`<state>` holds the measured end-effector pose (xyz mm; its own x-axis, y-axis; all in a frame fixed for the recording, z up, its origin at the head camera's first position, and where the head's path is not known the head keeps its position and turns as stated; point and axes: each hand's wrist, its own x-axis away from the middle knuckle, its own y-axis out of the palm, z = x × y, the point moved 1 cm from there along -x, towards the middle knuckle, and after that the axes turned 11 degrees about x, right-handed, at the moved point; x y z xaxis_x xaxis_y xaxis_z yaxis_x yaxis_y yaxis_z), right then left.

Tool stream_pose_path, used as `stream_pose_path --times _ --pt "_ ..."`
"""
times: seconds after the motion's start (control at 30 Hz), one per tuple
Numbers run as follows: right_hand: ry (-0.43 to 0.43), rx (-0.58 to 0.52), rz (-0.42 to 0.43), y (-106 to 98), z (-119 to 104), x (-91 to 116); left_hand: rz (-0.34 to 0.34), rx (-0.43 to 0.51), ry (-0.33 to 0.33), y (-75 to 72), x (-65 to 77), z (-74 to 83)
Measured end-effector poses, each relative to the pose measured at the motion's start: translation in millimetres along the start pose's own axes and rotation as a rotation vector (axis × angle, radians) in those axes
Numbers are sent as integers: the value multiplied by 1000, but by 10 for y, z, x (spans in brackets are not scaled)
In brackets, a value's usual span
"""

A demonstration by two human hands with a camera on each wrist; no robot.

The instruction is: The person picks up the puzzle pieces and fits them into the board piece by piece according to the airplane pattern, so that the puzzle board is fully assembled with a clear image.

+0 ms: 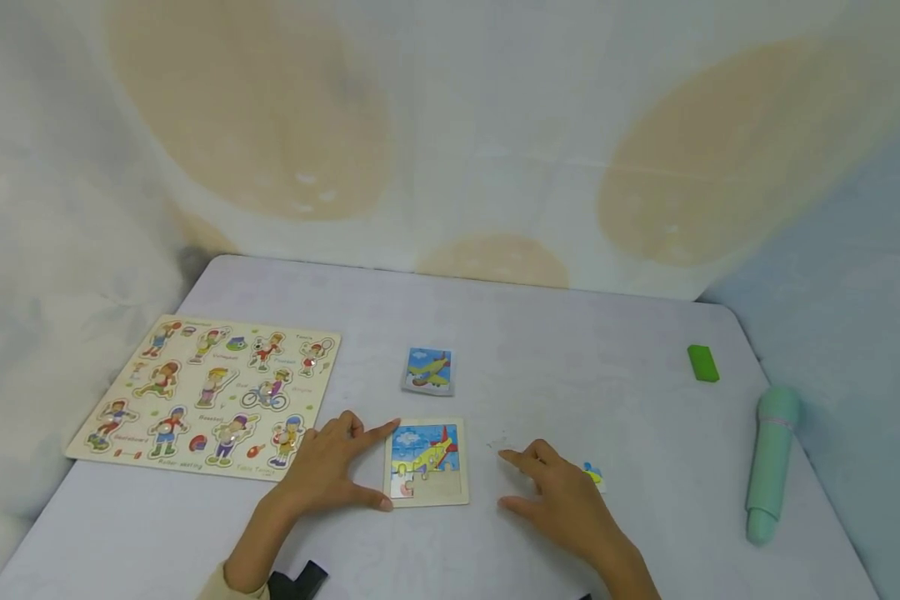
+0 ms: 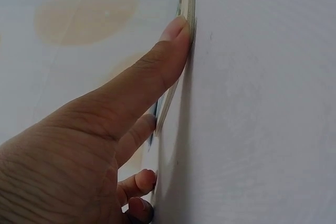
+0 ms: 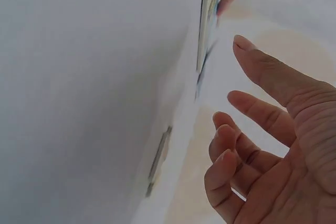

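A small wooden jigsaw board [image 1: 427, 497] lies flat on the table, its airplane picture partly filled and its lower right part bare wood. My left hand [image 1: 328, 467] holds the board by its left side, the index fingertip at the far corner and the thumb at the near corner. In the left wrist view the thumb [image 2: 152, 66] presses against the board's edge. To the right of the board hovers my right hand [image 1: 558, 502], its thumb and index apart and holding nothing. Partly hidden behind that hand lies a blue and yellow puzzle piece [image 1: 594, 475].
Beyond the board lies a small airplane picture puzzle [image 1: 428, 372]. A large sports-figure peg puzzle [image 1: 228, 400] covers the table's left side. At the right are a green block [image 1: 702, 363] and a mint-green cylindrical object [image 1: 772, 467]. A patterned cloth [image 1: 495, 150] hangs behind the table.
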<state>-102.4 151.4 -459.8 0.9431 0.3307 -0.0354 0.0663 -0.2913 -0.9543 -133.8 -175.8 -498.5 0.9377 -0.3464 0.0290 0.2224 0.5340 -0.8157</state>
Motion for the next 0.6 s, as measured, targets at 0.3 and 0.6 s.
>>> stream_pose_path --times 0.3,0.6 --pt "76 -183 13 -16 319 20 -9 -7 -20 -6 13 -1" --pt "121 -140 53 -7 497 40 -8 -18 -21 4 -4 0"
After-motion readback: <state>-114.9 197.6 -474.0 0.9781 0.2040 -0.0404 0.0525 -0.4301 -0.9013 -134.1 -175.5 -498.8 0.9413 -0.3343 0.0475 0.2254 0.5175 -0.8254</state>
